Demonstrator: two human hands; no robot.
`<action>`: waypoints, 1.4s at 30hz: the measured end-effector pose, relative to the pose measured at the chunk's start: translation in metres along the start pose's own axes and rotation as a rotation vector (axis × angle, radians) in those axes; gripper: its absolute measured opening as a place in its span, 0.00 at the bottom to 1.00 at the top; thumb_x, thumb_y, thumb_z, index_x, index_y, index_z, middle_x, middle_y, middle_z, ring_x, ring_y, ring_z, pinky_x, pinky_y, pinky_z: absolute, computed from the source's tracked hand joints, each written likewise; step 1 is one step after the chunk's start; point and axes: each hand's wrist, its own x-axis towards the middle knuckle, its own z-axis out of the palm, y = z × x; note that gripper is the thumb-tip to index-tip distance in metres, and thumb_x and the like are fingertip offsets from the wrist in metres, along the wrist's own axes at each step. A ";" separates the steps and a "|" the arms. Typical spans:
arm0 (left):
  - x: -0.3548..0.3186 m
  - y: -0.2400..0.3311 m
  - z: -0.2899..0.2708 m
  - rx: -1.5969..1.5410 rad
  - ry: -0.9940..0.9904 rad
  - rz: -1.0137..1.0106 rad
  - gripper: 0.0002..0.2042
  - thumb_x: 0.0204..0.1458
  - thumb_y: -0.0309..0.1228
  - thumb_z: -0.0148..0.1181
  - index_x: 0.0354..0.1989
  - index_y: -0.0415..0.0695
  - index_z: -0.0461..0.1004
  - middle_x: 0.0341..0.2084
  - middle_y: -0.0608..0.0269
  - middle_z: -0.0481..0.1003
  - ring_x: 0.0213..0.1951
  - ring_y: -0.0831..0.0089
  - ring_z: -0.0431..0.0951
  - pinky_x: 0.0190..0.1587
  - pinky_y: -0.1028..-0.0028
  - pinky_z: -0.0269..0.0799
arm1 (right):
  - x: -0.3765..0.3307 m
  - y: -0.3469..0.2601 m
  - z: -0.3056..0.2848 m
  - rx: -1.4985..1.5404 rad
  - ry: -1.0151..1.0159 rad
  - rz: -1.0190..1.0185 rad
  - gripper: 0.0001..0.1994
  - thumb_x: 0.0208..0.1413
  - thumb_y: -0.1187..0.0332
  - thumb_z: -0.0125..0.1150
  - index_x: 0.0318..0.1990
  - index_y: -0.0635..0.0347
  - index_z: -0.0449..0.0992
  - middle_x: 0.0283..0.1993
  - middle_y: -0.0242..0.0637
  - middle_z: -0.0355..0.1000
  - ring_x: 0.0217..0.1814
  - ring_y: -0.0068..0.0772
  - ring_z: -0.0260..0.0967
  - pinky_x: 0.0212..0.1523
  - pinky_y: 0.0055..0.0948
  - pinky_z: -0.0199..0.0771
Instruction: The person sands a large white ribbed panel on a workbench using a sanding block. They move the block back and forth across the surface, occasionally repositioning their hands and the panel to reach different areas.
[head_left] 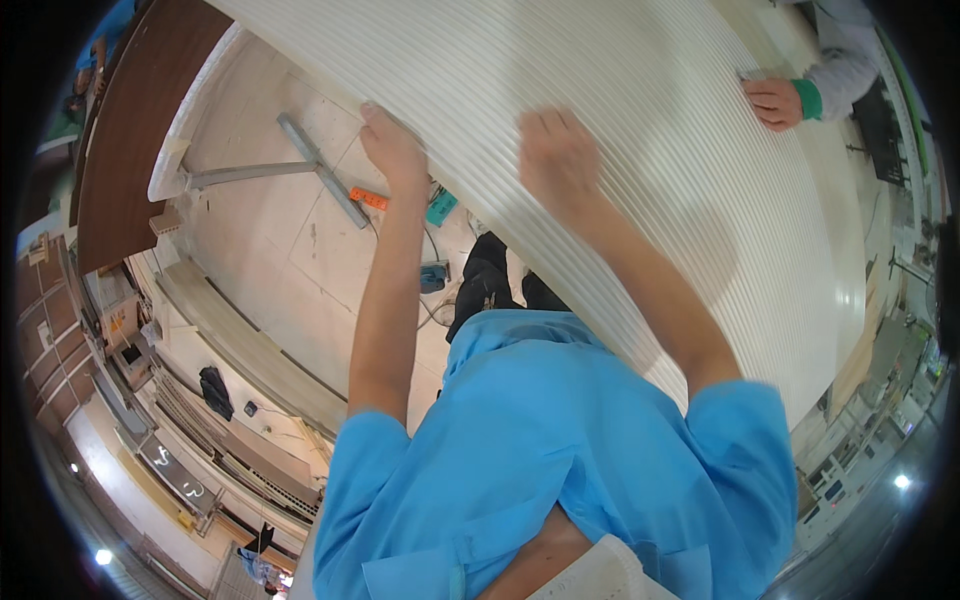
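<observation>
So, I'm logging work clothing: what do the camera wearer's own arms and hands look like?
Light-blue, loose short sleeves cover the upper arms; the forearms below are bare. Neither the left hand nor the right hand wears a glove, and no watch or bracelet shows at the wrists. The right hand is blurred, so finer detail can't be told.

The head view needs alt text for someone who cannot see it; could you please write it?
A person's left hand is at the edge of a large white ribbed panel, the blurred right hand over it. A co-worker's hand with a green cuff is at upper right.
</observation>
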 end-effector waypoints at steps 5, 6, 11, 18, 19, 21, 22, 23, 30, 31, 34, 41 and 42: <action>-0.004 0.001 -0.002 0.068 0.017 0.006 0.28 0.70 0.50 0.41 0.32 0.34 0.68 0.30 0.54 0.72 0.36 0.67 0.69 0.44 0.66 0.68 | 0.198 -0.037 0.114 0.114 -0.019 -0.045 0.07 0.49 0.74 0.56 0.34 0.64 0.78 0.37 0.50 0.77 0.42 0.53 0.76 0.46 0.47 0.77; -0.002 -0.001 -0.001 0.078 0.021 0.027 0.28 0.70 0.51 0.41 0.32 0.34 0.68 0.30 0.54 0.72 0.36 0.67 0.69 0.44 0.67 0.68 | 0.225 -0.041 0.124 0.128 -0.067 -0.036 0.08 0.52 0.74 0.53 0.36 0.68 0.78 0.38 0.56 0.77 0.42 0.57 0.76 0.48 0.49 0.77; 0.002 -0.016 -0.001 0.053 0.051 0.027 0.29 0.69 0.52 0.43 0.35 0.31 0.68 0.34 0.48 0.74 0.40 0.63 0.72 0.48 0.65 0.68 | 0.192 -0.021 0.113 0.125 -0.319 -0.048 0.06 0.48 0.73 0.57 0.33 0.61 0.77 0.36 0.47 0.77 0.42 0.52 0.76 0.44 0.48 0.77; 0.011 -0.005 -0.009 0.156 -0.006 -0.021 0.29 0.68 0.50 0.46 0.47 0.26 0.67 0.44 0.41 0.74 0.46 0.56 0.73 0.53 0.63 0.68 | -0.082 0.036 -0.091 0.004 -0.197 -0.127 0.11 0.42 0.76 0.62 0.37 0.57 0.76 0.37 0.38 0.74 0.42 0.43 0.73 0.38 0.40 0.78; 0.001 0.001 -0.011 0.208 0.012 -0.012 0.29 0.68 0.49 0.48 0.50 0.26 0.66 0.45 0.41 0.74 0.47 0.55 0.73 0.54 0.63 0.68 | -0.115 0.036 -0.121 -0.014 -0.218 -0.059 0.11 0.43 0.76 0.63 0.37 0.56 0.76 0.36 0.39 0.74 0.42 0.44 0.74 0.39 0.40 0.78; -0.045 0.013 -0.017 0.458 0.095 0.460 0.26 0.66 0.45 0.52 0.53 0.26 0.65 0.48 0.40 0.72 0.50 0.55 0.73 0.55 0.61 0.67 | -0.160 0.035 -0.160 0.055 -0.177 0.107 0.08 0.50 0.75 0.65 0.38 0.57 0.76 0.34 0.40 0.74 0.38 0.41 0.74 0.36 0.39 0.77; -0.074 0.020 -0.019 0.582 0.127 0.624 0.26 0.65 0.43 0.55 0.54 0.27 0.64 0.50 0.39 0.72 0.51 0.54 0.73 0.56 0.60 0.67 | -0.174 0.034 -0.170 0.120 -0.234 0.343 0.07 0.53 0.74 0.64 0.39 0.58 0.76 0.32 0.39 0.74 0.36 0.38 0.74 0.35 0.37 0.76; -0.119 0.021 -0.018 0.548 -0.056 0.666 0.24 0.62 0.38 0.59 0.57 0.29 0.64 0.53 0.40 0.70 0.55 0.54 0.71 0.58 0.59 0.66 | -0.185 0.033 -0.183 0.211 -0.213 0.548 0.05 0.56 0.74 0.64 0.39 0.59 0.76 0.31 0.38 0.73 0.34 0.35 0.74 0.34 0.36 0.76; -0.332 0.024 -0.014 0.335 -1.322 -0.123 0.18 0.62 0.41 0.62 0.45 0.35 0.77 0.33 0.58 0.81 0.37 0.71 0.81 0.42 0.70 0.77 | -0.196 0.009 -0.194 1.367 0.381 1.241 0.07 0.66 0.70 0.58 0.45 0.64 0.73 0.31 0.31 0.71 0.32 0.21 0.71 0.30 0.22 0.72; -0.338 0.024 -0.012 0.296 -1.308 -0.187 0.17 0.62 0.40 0.62 0.44 0.35 0.77 0.32 0.59 0.81 0.36 0.73 0.81 0.40 0.71 0.76 | -0.195 0.005 -0.194 1.296 0.423 1.245 0.08 0.66 0.70 0.58 0.46 0.64 0.73 0.32 0.32 0.72 0.34 0.22 0.72 0.33 0.24 0.73; -0.336 0.020 -0.012 0.172 -1.297 -0.433 0.14 0.61 0.38 0.60 0.39 0.37 0.78 0.26 0.61 0.78 0.29 0.74 0.78 0.34 0.71 0.74 | -0.199 -0.003 -0.201 0.755 0.469 0.967 0.11 0.64 0.68 0.61 0.49 0.64 0.73 0.37 0.36 0.74 0.41 0.29 0.73 0.42 0.32 0.76; -0.326 0.011 -0.021 0.023 -1.148 -1.160 0.11 0.61 0.37 0.54 0.31 0.46 0.77 0.18 0.71 0.66 0.21 0.78 0.65 0.26 0.75 0.61 | -0.222 0.003 -0.240 0.200 -0.184 0.044 0.17 0.50 0.67 0.72 0.46 0.58 0.76 0.45 0.36 0.73 0.50 0.44 0.72 0.54 0.44 0.73; -0.327 0.009 -0.021 0.048 -1.167 -1.133 0.12 0.62 0.38 0.53 0.30 0.46 0.76 0.18 0.71 0.65 0.21 0.78 0.64 0.26 0.75 0.61 | -0.224 0.002 -0.239 0.213 -0.240 0.041 0.16 0.48 0.67 0.72 0.45 0.57 0.77 0.45 0.36 0.73 0.49 0.44 0.72 0.53 0.44 0.73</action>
